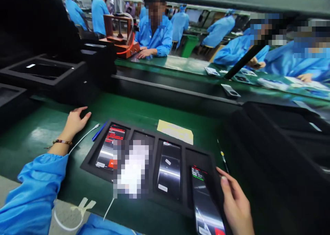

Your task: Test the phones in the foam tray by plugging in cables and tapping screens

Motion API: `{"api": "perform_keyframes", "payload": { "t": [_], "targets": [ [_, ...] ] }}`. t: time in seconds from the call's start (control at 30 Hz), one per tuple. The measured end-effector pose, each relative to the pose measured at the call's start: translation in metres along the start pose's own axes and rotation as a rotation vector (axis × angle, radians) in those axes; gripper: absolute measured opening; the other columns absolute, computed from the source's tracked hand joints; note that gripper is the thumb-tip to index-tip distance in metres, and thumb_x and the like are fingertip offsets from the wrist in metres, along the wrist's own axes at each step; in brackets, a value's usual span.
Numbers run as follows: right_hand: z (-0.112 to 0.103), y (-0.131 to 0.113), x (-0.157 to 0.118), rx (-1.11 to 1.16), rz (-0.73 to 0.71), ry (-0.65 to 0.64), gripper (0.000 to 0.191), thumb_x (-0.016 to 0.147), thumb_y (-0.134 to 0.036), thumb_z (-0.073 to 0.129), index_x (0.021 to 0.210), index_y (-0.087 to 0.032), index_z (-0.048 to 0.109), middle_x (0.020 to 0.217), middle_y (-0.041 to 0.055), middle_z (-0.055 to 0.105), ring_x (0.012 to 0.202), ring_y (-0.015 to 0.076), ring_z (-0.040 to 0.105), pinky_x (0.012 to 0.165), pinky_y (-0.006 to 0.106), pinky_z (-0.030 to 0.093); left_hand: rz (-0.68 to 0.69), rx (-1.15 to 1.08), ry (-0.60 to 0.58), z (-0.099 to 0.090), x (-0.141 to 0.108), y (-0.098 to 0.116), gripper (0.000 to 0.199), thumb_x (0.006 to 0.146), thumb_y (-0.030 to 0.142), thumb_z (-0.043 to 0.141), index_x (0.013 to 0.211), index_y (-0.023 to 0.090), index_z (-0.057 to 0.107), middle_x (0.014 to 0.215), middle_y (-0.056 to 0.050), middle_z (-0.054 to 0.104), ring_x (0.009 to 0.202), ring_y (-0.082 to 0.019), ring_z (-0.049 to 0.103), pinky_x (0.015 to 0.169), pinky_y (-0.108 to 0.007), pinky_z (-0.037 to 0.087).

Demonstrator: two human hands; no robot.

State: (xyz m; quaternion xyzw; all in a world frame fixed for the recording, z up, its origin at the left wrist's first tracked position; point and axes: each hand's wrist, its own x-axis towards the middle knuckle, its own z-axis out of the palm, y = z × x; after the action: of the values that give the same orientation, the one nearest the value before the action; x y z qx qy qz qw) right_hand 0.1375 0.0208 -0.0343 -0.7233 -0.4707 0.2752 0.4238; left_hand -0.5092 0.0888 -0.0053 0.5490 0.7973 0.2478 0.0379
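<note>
My left hand (76, 120) rests on the green bench, fingers apart and holding nothing, just beyond the tip of a white cable (84, 137). In front of me lies a black foam tray (89, 161) with several slots. A phone with red text (113, 142) is in the leftmost slot, a blurred bright one (134, 169) beside it, then a dark-screen phone (168, 166). The rightmost phone (206, 200), showing green and white text, sits askew over its slot. My right hand (235, 197) is closed at the tray's right edge, beside that phone; its inner fingers are partly hidden.
A blue pen-like tool (99, 131) lies left of the tray, a yellow paper slip (175, 131) behind it. A thin pen-like tool (223, 159) is at right. Black foam trays are stacked at left (62, 80) and right (268, 138). Co-workers in blue sit across the bench.
</note>
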Motion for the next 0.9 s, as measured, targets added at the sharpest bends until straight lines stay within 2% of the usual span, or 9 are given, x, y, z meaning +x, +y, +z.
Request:
{"api": "perform_keyframes", "payload": {
  "t": [0.1,0.23,0.4,0.5,0.6,0.9],
  "targets": [
    [0.0,0.009,0.005,0.009,0.044,-0.005,0.076,0.084,-0.089,0.066,0.125,-0.027,0.08,0.137,0.0131,0.079,0.14,0.0485,0.067,0.127,0.066,0.047,-0.021,0.028,0.047,0.009,0.001,-0.008,0.073,0.102,0.047,0.057,0.157,0.0,0.056,0.151,-0.028,0.065,0.139,-0.041,0.063,0.126,-0.054,0.046],
    [0.0,0.015,0.006,0.053,0.089,-0.012,0.081,0.08,-0.093,0.067,0.125,-0.027,0.08,0.137,0.0138,0.079,0.14,0.0507,0.067,0.126,0.069,0.048,-0.021,0.041,0.054,0.017,0.0,-0.015,0.076,0.101,0.054,0.056,0.159,0.005,0.057,0.153,-0.028,0.062,0.142,-0.044,0.06,0.127,-0.057,0.045],
    [0.0,0.016,0.008,0.041,0.029,-0.013,0.084,0.084,-0.094,0.066,0.127,-0.022,0.079,0.141,0.0153,0.077,0.143,0.049,0.064,0.132,0.065,0.038,-0.002,0.033,0.105,0.027,0.001,-0.026,0.078,0.098,0.058,0.056,0.159,0.008,0.057,0.167,-0.028,0.045,0.156,-0.044,0.049,0.13,-0.057,0.044],
    [0.0,0.015,0.007,0.031,-0.007,0.0,0.087,0.085,-0.095,0.064,0.125,-0.02,0.08,0.139,0.0159,0.078,0.141,0.0478,0.065,0.132,0.062,0.038,0.017,0.024,0.132,0.033,0.003,-0.034,0.078,0.098,0.061,0.056,0.158,0.01,0.057,0.167,-0.026,0.044,0.157,-0.043,0.048,0.132,-0.057,0.044],
    [0.001,0.015,0.007,0.049,0.029,-0.004,0.088,0.084,-0.096,0.065,0.127,-0.02,0.079,0.14,0.0156,0.077,0.142,0.0483,0.064,0.13,0.063,0.039,0.023,0.015,0.134,0.035,0.004,-0.04,0.08,0.098,0.063,0.055,0.16,0.012,0.057,0.168,-0.025,0.044,0.158,-0.043,0.048,0.133,-0.056,0.043],
    [0.0,0.013,0.007,0.094,0.091,-0.019,0.094,0.077,-0.098,0.07,0.129,-0.021,0.079,0.138,0.0153,0.078,0.142,0.0497,0.064,0.129,0.065,0.04,0.021,0.005,0.138,0.037,0.005,-0.04,0.081,0.098,0.065,0.054,0.16,0.012,0.057,0.167,-0.025,0.046,0.159,-0.043,0.048,0.134,-0.057,0.041]
  ]
}}
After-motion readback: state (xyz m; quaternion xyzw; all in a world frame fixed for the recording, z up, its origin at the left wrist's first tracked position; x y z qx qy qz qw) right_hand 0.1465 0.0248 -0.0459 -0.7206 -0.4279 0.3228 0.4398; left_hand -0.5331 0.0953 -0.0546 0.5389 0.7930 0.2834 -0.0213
